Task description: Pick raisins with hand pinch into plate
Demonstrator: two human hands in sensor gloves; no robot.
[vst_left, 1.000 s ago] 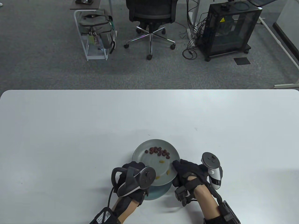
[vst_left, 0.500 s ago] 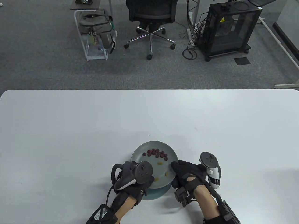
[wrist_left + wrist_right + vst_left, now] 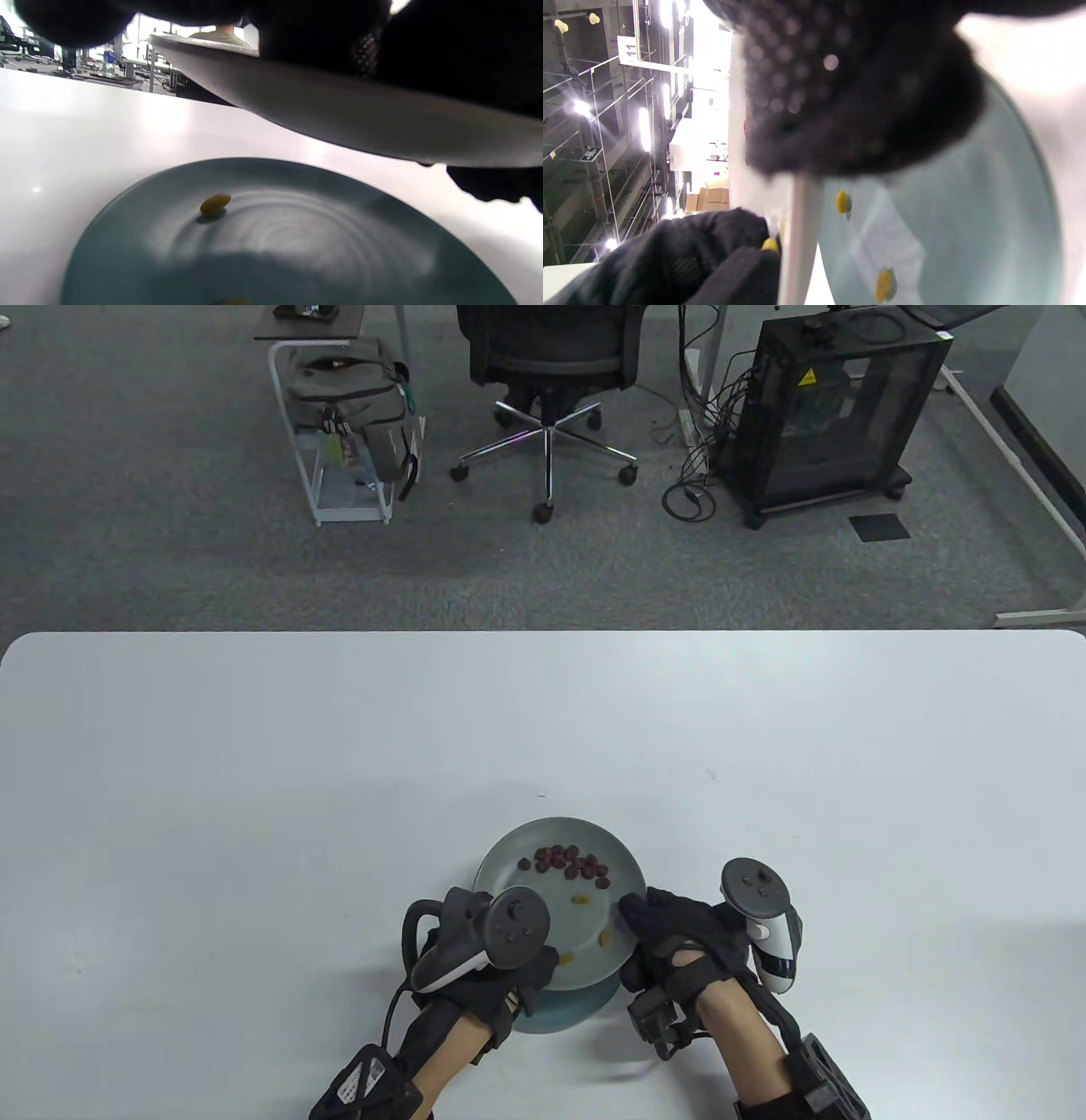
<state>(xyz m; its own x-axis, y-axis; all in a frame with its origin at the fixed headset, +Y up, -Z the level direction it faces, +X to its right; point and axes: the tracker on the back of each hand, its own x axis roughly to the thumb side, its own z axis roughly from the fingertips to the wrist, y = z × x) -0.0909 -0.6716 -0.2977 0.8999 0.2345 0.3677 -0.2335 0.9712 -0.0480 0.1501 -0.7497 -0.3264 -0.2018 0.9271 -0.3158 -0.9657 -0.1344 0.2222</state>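
Observation:
A grey-green plate is held tilted above the table by both hands. It carries a cluster of dark raisins and three yellow raisins. My left hand grips its near-left rim and my right hand grips its right rim. Under it a second, bluer plate lies on the table. The left wrist view shows that lower plate with a yellow raisin on it, below the underside of the held plate. The right wrist view shows two yellow raisins on the lower plate.
The white table stretches wide to the left, right and far side of the plates. Beyond its far edge stand an office chair, a rack with a bag and a black cabinet.
The held plate has shifted a little to the left. The dark raisins have bunched closer together. My left hand has turned slightly on the rim; my right hand moved a little left with the plate.

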